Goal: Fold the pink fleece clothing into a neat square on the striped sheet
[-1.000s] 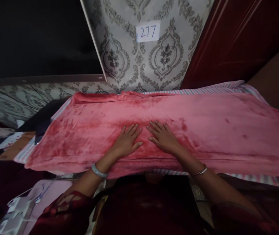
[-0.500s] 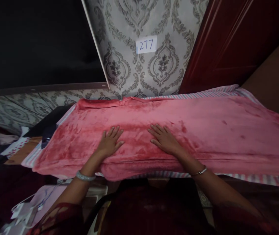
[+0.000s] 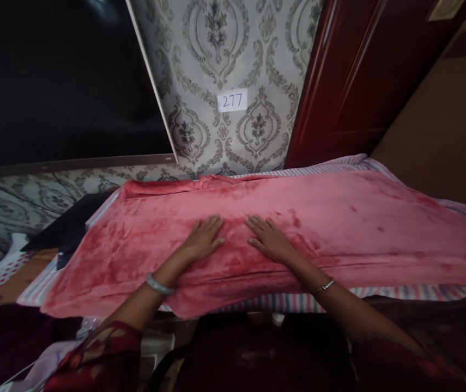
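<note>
The left hand (image 3: 202, 239) has moved nearer the right hand (image 3: 271, 240), so the 2 now seem to press neighbouring patches of the pink blanket (image 3: 347, 218), fingers slightly apart, gripping nothing.

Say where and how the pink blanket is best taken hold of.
Probably pinch the pink blanket by its near edge, coming from the person's side: a loose flap bulges out there, whereas the middle lies spread flat beneath the left hand and right hand.

Under the left grip (image 3: 203, 238) and right grip (image 3: 270, 239) lies a blanket (image 3: 334, 215); beyond them, left, a television (image 3: 59, 87); right, a door (image 3: 351, 76).
</note>
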Demonstrator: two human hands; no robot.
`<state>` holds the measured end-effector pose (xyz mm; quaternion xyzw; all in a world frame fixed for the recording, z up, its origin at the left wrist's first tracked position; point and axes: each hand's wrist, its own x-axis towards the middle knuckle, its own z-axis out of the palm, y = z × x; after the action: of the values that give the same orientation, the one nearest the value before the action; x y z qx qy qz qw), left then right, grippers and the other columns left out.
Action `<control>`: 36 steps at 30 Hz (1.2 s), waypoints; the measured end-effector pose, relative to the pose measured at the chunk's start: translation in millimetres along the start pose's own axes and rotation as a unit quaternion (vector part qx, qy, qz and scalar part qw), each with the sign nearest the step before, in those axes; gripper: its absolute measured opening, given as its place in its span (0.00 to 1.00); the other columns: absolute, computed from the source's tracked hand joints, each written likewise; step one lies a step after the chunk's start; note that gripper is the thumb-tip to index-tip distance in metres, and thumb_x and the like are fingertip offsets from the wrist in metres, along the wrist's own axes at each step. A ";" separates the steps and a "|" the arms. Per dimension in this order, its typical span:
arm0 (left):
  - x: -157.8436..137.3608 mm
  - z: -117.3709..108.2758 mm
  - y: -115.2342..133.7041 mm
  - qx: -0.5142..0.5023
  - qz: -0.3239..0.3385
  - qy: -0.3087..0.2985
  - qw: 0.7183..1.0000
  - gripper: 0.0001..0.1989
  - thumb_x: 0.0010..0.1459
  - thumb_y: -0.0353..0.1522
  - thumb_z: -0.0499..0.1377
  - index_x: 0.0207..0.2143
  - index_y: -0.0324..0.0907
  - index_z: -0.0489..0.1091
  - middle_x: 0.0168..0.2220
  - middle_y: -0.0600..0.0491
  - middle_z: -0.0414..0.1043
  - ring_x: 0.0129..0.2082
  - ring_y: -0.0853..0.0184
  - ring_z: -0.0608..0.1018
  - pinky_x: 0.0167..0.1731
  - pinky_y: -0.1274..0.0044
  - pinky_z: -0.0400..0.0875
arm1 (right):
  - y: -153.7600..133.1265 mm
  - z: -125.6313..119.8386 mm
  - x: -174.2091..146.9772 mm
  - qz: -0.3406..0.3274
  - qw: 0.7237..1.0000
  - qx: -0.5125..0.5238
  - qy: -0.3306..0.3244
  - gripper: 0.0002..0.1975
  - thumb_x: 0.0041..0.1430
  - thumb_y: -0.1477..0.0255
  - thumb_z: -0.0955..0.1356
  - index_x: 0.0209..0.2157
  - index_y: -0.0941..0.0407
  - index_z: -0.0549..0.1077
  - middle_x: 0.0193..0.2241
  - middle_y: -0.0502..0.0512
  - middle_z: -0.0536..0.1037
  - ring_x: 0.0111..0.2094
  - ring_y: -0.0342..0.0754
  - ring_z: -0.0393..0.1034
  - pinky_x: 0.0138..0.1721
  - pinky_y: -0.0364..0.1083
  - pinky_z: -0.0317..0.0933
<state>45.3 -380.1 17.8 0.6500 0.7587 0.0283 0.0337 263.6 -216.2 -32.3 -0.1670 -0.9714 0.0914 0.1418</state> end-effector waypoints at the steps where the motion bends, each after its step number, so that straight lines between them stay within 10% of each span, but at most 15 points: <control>1: 9.9 3.3 9.3 -0.003 0.030 0.007 1.000 0.34 0.69 0.47 0.46 0.72 0.42 0.49 0.73 0.42 0.45 0.73 0.56 0.50 0.69 0.54 0.47 | -0.2 -0.7 0.3 0.008 1.000 0.005 0.009 0.31 0.72 0.58 0.57 0.71 0.53 0.54 0.71 0.62 0.56 0.72 0.55 0.47 0.69 0.63 0.45; 16: 44.9 33.4 20.8 0.019 0.088 0.071 0.993 0.31 0.70 0.45 0.46 0.71 0.46 0.51 0.73 0.44 0.49 0.73 0.57 0.52 0.70 0.53 0.44 | 75.9 -20.2 -47.8 0.150 0.986 -0.068 0.009 0.29 0.71 0.55 0.56 0.69 0.48 0.60 0.71 0.58 0.56 0.71 0.59 0.49 0.66 0.66 0.49; 36: 43.6 25.7 21.9 -0.001 -0.057 0.100 0.993 0.28 0.68 0.39 0.47 0.67 0.42 0.60 0.70 0.43 0.56 0.72 0.57 0.56 0.69 0.54 0.49 | 63.4 -21.9 -55.7 0.146 0.988 -0.036 0.042 0.27 0.70 0.61 0.59 0.67 0.52 0.64 0.69 0.60 0.60 0.70 0.62 0.51 0.67 0.66 0.48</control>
<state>62.4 -333.7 -6.5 0.5994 0.7942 0.0916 -0.0401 339.6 -174.0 -39.5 -0.3159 -0.9324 0.0687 0.1616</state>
